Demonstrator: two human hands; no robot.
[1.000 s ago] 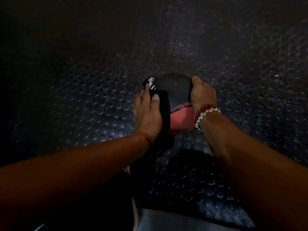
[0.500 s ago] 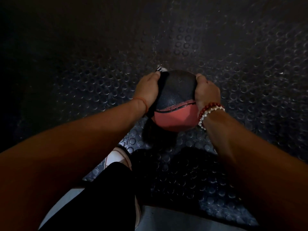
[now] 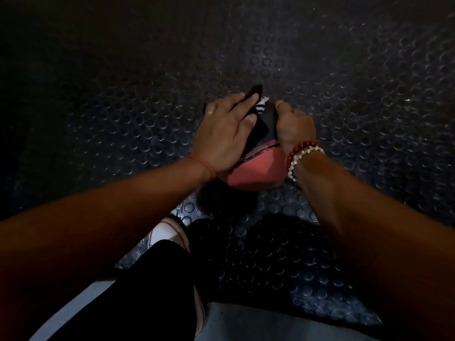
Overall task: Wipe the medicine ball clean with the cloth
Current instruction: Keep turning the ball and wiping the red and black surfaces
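Note:
A medicine ball [image 3: 258, 171], black on its upper half and pink-red on the lower, sits on the studded floor at the centre of the head view. A dark cloth [image 3: 258, 130] with a black-and-white striped edge lies over the ball's top. My left hand [image 3: 221, 134] lies flat on the cloth with straight fingers and presses it against the ball's top left. One corner of the cloth pokes out beyond the fingertips. My right hand [image 3: 295, 129] curls round the ball's right side and holds it steady. Much of the black half is hidden under hand and cloth.
Dark rubber matting with round studs [image 3: 344, 94] covers the floor all around. My white shoe [image 3: 167, 232] and black trouser leg [image 3: 147, 286] are just below the ball. A smooth grey floor strip [image 3: 246, 323] runs along the bottom edge.
My left hand has slid with the cloth from the ball's left side up onto its top, fingers now stretched flat. The right hand keeps its hold on the right side.

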